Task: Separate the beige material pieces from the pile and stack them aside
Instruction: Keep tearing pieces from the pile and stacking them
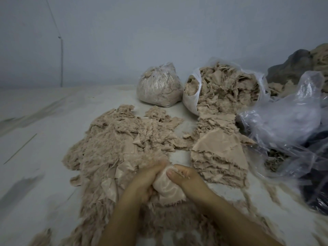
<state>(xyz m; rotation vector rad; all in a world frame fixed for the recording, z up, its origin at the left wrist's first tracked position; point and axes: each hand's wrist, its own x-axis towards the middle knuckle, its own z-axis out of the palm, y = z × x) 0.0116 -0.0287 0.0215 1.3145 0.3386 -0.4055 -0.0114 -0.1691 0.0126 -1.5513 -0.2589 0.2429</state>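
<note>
Both hands meet at the near centre of the work surface and share one load: the left hand (142, 180) has its fingers curled round the left side of a smooth beige fabric piece (166, 188), and the right hand (184, 176) pinches the same piece from the right, thumb on top. The two grips close together suggest the piece is being worked free of the fuzzy matter clinging to it, one hand anchoring while the other peels (a judgement; the frame is blurred at the fingertips). The piece sits directly above the near edge of the loose pile (120, 148), a broad, frayed spread of beige scraps and fluff that runs from the forearms outward to the left and centre. Just right of the hands, apart from the pile across a narrow strip of bare surface, lies the sorted stack (218, 160): flat pieces laid one on another with a smooth sheet uppermost, placed within the right hand's easy reach so each freed piece can go across without a stretch. Behind the stack an open plastic bag (225, 89) lies tipped toward the worker, spilling more beige scraps. A tied bag (158, 87) of similar matter stands to its left. Crumpled clear plastic (287, 118) occupies the right margin.
</note>
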